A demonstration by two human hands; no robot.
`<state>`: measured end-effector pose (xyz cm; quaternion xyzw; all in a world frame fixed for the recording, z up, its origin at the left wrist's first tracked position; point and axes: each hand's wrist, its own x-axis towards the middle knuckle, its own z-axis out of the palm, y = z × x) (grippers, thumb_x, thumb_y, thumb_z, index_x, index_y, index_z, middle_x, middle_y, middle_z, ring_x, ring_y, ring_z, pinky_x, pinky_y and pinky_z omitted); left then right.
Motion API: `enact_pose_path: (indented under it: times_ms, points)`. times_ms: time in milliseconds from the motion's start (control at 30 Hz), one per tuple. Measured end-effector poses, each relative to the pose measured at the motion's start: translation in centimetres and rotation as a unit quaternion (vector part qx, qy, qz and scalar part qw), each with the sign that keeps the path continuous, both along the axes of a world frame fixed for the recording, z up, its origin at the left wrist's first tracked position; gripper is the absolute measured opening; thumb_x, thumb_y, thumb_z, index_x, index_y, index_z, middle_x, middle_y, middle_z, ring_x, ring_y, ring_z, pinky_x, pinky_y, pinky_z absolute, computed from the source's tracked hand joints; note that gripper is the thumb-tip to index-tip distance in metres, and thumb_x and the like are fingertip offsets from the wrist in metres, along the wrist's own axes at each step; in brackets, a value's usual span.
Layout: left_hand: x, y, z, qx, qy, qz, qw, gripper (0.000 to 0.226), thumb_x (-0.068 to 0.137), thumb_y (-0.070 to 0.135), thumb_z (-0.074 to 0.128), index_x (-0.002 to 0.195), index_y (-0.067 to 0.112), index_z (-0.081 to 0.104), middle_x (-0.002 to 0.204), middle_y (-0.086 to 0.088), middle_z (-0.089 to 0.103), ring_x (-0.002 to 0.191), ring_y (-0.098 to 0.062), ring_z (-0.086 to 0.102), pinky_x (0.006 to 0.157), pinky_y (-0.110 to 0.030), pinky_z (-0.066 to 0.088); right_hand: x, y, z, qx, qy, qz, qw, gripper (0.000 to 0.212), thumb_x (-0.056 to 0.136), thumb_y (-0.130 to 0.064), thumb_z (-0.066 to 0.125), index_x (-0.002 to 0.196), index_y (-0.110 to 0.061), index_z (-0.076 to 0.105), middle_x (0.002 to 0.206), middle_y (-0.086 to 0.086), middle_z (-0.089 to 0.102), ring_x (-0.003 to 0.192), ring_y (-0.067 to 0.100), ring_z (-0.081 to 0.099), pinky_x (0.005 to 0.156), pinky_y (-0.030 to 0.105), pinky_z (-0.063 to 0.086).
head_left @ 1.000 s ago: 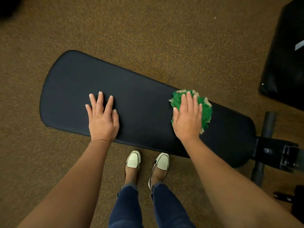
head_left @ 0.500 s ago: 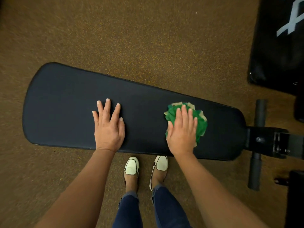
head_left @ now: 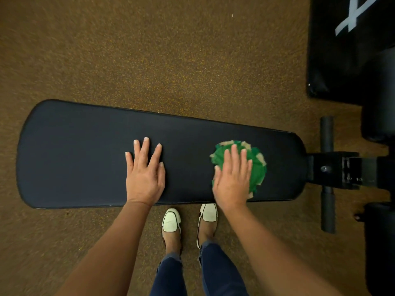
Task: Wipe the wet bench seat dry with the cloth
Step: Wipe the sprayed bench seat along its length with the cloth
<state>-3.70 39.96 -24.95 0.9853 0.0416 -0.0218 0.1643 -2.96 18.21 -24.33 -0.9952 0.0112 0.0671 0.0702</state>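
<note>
A long black padded bench seat lies across the middle of the view, wider at the left end. My left hand rests flat on the seat's middle with fingers spread, holding nothing. A crumpled green cloth with beige patches sits on the seat toward its right end. My right hand presses flat on top of that cloth, fingers pointing away from me and covering its left part. No wet patch shows on the dark surface.
The bench's black metal frame and crossbar stick out at the right end. A large black pad lies on the brown speckled floor at upper right. My two feet in white shoes stand against the bench's near edge.
The view has swung so the bench now lies more level. My right hand and the cloth have slid slightly toward the near edge of the seat. My left hand stays planted.
</note>
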Motion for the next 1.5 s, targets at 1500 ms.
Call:
enact_pose_path:
  times_ms: [1500]
  points:
    - [2.7,-5.3,0.3,-0.03,-0.028,-0.092,0.995,0.046,0.094,0.024,0.038,0.135,0.008,0.051,0.147,-0.022,0.034,0.141,-0.043,0.016,0.111,-0.06,0.018,4.4,-9.5,-0.4,0.018,-0.015,-0.011,1.0,0.058,0.098,-0.037,0.024,0.144,-0.004,0.038,0.153,0.014,0.033,0.145,0.03,0.021,0.118,0.046,0.013]
